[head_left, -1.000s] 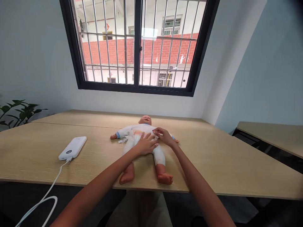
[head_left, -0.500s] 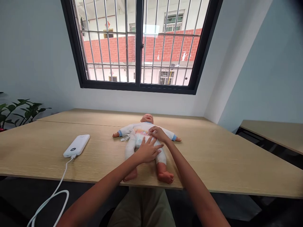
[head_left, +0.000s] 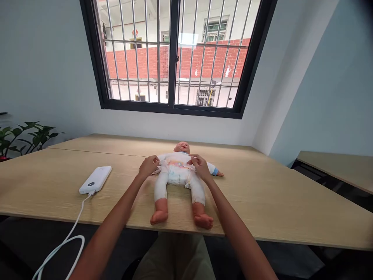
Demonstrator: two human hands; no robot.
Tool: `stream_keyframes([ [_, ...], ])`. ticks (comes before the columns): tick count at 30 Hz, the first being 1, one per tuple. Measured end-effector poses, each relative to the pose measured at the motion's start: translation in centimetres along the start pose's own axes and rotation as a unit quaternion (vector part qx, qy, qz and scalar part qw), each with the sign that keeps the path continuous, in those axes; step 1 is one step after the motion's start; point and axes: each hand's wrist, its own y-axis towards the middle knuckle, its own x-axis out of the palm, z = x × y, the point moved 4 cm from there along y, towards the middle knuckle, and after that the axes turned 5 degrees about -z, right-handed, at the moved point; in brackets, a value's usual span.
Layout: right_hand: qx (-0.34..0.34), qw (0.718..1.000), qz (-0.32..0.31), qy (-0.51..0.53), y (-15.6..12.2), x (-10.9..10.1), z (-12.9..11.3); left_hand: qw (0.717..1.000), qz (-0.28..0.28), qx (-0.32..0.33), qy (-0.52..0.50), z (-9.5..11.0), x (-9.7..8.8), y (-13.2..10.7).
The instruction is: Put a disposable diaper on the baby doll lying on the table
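White cloth, the suit (head_left: 176, 156) on the doll (head_left: 182, 147), lies beneath the right hand (head_left: 200, 167), whose thumb and forefinger stand close together, a narrow gap at most, at the right side of the waist. The left hand (head_left: 149, 165) is at the opposite side, its fingers curled in by the suit's edge; from this angle I cannot tell whether either hand has hold of the cloth. Between them, slightly nearer than the fingertips, sits the diaper (head_left: 178, 177), flat across the doll's hips, with the right fingertips closer to its middle than the left. The doll lies on its back, its long axis running near to far: head far, bare feet by the near edge of the table (head_left: 247, 194). Further left lies a white power bank (head_left: 95, 180), its cable (head_left: 67, 235) hanging off the near edge; a plant (head_left: 35, 136) stands beyond, far left.
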Motion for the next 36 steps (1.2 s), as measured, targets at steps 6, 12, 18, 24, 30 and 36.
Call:
stream_keyframes([
  [6, -0.005, 0.998, -0.022, -0.052, -0.6, 1.3, -1.5, 0.995, -0.078, -0.068, 0.014, -4.6, 0.8, 0.0],
  [12, -0.059, 0.993, -0.046, -0.092, 2.0, 3.3, -4.0, 0.99, -0.086, -0.102, -0.039, -6.1, 1.9, 0.5],
  [18, -0.133, 0.908, -0.266, -0.294, 4.1, 10.9, -4.3, 0.976, -0.124, -0.072, -0.161, -5.1, 1.3, 0.0],
  [24, -0.118, 0.88, -0.212, -0.408, 4.1, 13.4, -4.2, 0.911, -0.142, -0.009, -0.388, -1.9, 0.2, -0.5],
  [30, -0.127, 0.867, -0.151, -0.457, 2.8, 13.2, -5.0, 0.91, -0.085, 0.002, -0.405, -0.7, 1.4, -0.1],
  [36, -0.088, 0.936, -0.086, -0.331, 3.1, 11.6, -4.9, 0.89, -0.088, 0.029, -0.446, -0.4, 3.8, 0.1],
])
